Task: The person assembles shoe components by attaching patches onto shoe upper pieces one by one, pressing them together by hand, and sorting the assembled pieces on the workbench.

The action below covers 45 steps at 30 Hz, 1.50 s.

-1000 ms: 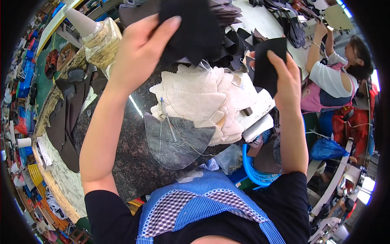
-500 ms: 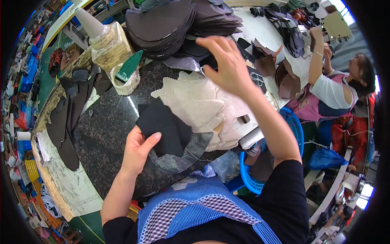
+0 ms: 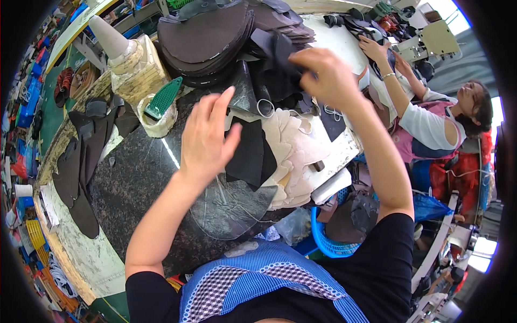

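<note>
My left hand [image 3: 207, 140] is open, its fingers stretched out over the black fabric pieces [image 3: 249, 153] at the middle of the table. I cannot tell whether it touches them. Under them lie a shiny dark grey sheet [image 3: 231, 210] and a pile of cream scallop-edged pieces [image 3: 293, 161]. Farther right, my right hand [image 3: 329, 78] is closed on a bunched dark cloth piece [image 3: 279, 58], raised in front of the stacks and slightly blurred. Just below it, a glossy dark piece [image 3: 241, 89] lies beside a thin white ring [image 3: 265, 107].
Stacked dark half-round pieces [image 3: 204, 40] stand at the back. A cone-topped block [image 3: 137, 64] and a holder with a green pad [image 3: 164, 98] are left of them. Dark strips [image 3: 83, 161] lie far left. A blue basket [image 3: 323, 237] stands right; a co-worker [image 3: 431, 124] sits beyond.
My left hand has let go of the black fabric pieces, which now lie farther right, and has moved up. My right hand has moved right and taken hold of a dark cloth piece.
</note>
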Tool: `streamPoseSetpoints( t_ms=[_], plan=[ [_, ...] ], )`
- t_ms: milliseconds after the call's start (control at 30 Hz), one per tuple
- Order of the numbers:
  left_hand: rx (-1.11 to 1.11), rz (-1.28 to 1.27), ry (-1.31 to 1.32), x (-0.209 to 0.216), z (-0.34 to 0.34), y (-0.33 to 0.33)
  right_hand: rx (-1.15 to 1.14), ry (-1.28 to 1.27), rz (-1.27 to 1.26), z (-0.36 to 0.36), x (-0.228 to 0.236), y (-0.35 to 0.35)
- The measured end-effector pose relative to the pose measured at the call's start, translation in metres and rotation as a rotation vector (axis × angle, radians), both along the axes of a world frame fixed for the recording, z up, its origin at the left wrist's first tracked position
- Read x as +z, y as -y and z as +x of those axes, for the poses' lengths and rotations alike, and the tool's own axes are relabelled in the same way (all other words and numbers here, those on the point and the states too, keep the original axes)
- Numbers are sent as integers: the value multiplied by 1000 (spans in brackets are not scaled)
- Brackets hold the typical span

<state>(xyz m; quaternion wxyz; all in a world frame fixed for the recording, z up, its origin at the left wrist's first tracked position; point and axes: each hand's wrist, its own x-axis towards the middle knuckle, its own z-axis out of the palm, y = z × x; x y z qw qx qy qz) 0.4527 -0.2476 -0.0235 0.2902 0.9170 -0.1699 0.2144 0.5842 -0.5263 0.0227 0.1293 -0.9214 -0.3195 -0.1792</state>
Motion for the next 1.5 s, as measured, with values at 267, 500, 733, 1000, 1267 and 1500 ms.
streamPoseSetpoints(
  t_ms=[267, 500, 733, 1000, 1267, 1500],
  plan=[
    [8, -121, 52, -14, 96, -4, -103, -254, 5, 19, -55, -12],
    [151, -487, -85, 32, 73, -1, -126, -485, 517, 39, 5, 41],
    [203, -534, -33, 44, 7, -18, -185, -270, 720, -33, 54, 73],
    [99, -985, 53, 78, -2, -50, 103, -178, 94, -168, -33, 12],
    [138, -1140, -15, 78, -4, -88, 153, -305, 378, -193, -18, 5],
    [20, -1098, -256, 112, 54, -57, 103, -225, 584, -216, -11, 32]
  ],
)
